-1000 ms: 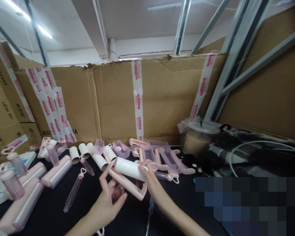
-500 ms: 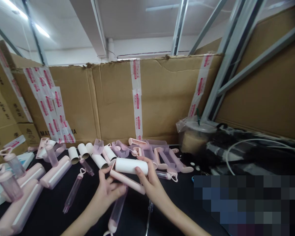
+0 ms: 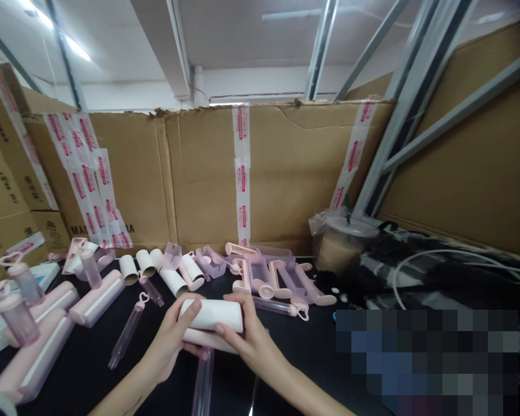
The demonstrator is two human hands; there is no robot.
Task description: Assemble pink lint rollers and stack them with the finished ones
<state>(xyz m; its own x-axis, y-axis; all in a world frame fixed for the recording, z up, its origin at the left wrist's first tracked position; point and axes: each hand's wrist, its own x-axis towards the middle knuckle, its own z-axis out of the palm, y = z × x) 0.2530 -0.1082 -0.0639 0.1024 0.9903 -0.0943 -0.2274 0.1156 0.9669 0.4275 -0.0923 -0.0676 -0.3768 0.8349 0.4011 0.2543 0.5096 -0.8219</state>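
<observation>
A white sticky-paper roll (image 3: 210, 315) lies lengthwise against a pink roller holder (image 3: 208, 338), both held between my hands near the table's front. My left hand (image 3: 175, 328) is closed round the left end, its thumb over the roll and its fingers under the holder. At the right end my right hand (image 3: 248, 330) is closed too, thumb on the roll's front and fingers behind it. How far the roll sits inside the holder is hidden. Just below my hands is a clear pinkish tube (image 3: 203, 381), its upper end partly covered.
White rolls (image 3: 144, 263) and purple-tinted covers (image 3: 213, 262) lie along the back. Pink-and-white rollers (image 3: 96, 297) are at left, with a clear tube handle (image 3: 129, 332) nearer. More pink frames (image 3: 281, 278) lie right of centre. A drink cup (image 3: 340, 245) stands by the cardboard wall.
The roll and holder have moved left and slightly down and turned level, now lying close together. My left hand has shifted up onto their left end, thumb over the roll.
</observation>
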